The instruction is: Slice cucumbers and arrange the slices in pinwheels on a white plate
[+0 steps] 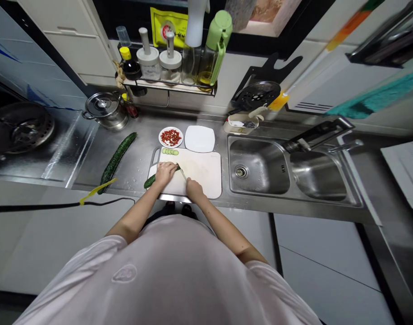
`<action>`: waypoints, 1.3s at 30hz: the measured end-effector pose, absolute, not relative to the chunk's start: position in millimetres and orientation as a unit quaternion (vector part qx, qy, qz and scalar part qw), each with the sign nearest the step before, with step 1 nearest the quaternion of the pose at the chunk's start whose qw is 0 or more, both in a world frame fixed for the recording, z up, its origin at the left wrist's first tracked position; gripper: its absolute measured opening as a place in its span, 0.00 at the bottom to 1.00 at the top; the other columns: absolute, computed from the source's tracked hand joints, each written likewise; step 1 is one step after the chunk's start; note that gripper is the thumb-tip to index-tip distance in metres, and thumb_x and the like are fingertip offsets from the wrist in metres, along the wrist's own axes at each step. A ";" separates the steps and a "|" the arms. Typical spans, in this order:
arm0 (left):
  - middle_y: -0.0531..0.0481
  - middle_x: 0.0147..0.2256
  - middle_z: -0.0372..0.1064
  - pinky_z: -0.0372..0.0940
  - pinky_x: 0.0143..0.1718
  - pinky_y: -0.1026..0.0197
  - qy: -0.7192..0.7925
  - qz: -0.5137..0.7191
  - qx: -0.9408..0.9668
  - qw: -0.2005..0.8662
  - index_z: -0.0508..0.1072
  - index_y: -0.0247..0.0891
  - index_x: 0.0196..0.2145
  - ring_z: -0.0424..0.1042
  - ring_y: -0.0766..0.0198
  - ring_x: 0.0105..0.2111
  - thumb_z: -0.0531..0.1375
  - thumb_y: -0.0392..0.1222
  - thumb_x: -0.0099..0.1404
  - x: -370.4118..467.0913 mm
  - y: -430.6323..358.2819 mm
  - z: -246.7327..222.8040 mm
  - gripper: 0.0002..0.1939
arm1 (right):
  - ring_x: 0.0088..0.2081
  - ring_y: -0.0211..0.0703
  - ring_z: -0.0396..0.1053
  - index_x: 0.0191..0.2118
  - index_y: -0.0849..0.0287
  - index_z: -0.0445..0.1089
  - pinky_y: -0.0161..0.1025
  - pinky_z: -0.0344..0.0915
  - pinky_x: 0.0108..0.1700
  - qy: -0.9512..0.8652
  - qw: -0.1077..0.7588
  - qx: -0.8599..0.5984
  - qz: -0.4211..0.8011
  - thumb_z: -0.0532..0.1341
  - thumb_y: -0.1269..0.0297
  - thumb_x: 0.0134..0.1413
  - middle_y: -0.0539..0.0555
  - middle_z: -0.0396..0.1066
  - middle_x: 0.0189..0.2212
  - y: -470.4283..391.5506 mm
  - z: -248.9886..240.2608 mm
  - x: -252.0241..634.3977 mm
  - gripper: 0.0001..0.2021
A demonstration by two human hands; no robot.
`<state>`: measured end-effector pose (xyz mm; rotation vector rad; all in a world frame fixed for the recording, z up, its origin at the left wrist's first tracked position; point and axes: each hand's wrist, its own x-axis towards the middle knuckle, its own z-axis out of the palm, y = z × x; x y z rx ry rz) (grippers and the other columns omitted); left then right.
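Observation:
On a white cutting board (206, 174), my left hand (165, 173) is closed over a dark green cucumber piece (150, 181), whose left end sticks out past the fingers. My right hand (194, 189) is wrapped round the handle of a small knife (183, 174). The blade lies at the right end of the cucumber piece. Several pale green slices (170, 152) lie in a row near the board's upper left corner. Behind the board are a white plate of chopped red pieces (171, 137) and a bare white square plate (199, 139).
A whole cucumber (117, 158) lies left of the board, near a steel pot (107, 110). A double sink (259, 167) is on the right. Bottles and jars stand on a wall rack (166, 84) behind. At far left sits a wok (19, 128).

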<state>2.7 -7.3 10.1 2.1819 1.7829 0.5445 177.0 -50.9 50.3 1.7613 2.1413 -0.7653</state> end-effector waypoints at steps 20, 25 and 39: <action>0.47 0.43 0.74 0.52 0.51 0.50 0.616 0.188 0.752 0.140 0.76 0.47 0.43 0.67 0.56 0.44 0.51 0.45 0.69 2.5 -5.6 8.6 0.14 | 0.47 0.46 0.71 0.50 0.64 0.62 0.37 0.65 0.44 0.730 0.116 0.608 -0.289 0.49 0.77 0.61 0.64 0.71 0.46 -16.2 60.5 159.1 0.14; 0.48 0.43 0.74 0.52 0.51 0.50 0.616 0.188 0.752 0.138 0.76 0.47 0.43 0.68 0.56 0.44 0.52 0.45 0.69 1.8 -4.4 6.6 0.13 | 0.47 0.47 0.71 0.50 0.65 0.63 0.38 0.65 0.43 0.729 0.114 0.610 -0.289 0.49 0.78 0.59 0.64 0.72 0.45 -17.8 58.9 159.8 0.15; 0.48 0.43 0.74 0.52 0.51 0.50 0.614 0.195 0.753 0.133 0.76 0.46 0.43 0.68 0.56 0.43 0.51 0.45 0.69 2.9 -5.8 10.3 0.14 | 0.45 0.48 0.72 0.49 0.64 0.64 0.38 0.66 0.43 0.726 0.135 0.613 -0.279 0.50 0.77 0.60 0.63 0.72 0.43 -41.8 54.2 177.9 0.13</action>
